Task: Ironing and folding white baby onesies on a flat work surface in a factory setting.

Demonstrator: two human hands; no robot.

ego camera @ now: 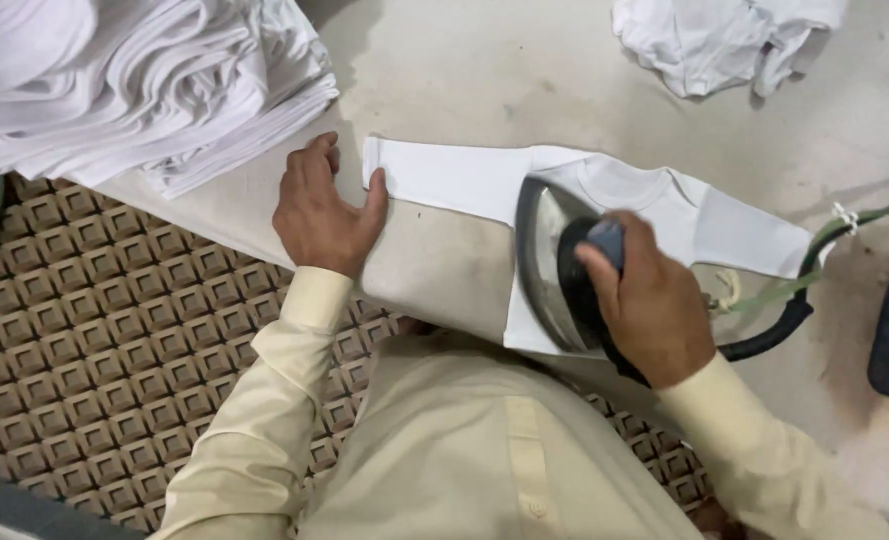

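On the white garment [464, 180], left hand [319, 215] presses flat (fingers spread), right hand [654, 300] grips iron [549, 260].

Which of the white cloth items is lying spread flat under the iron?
The long-sleeved garment between both hands; the stack is folded, the other pile crumpled.

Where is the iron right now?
In the head view the iron sits right of centre, on the body of the small white long-sleeved garment spread on the ironing table. The right hand grips its handle.
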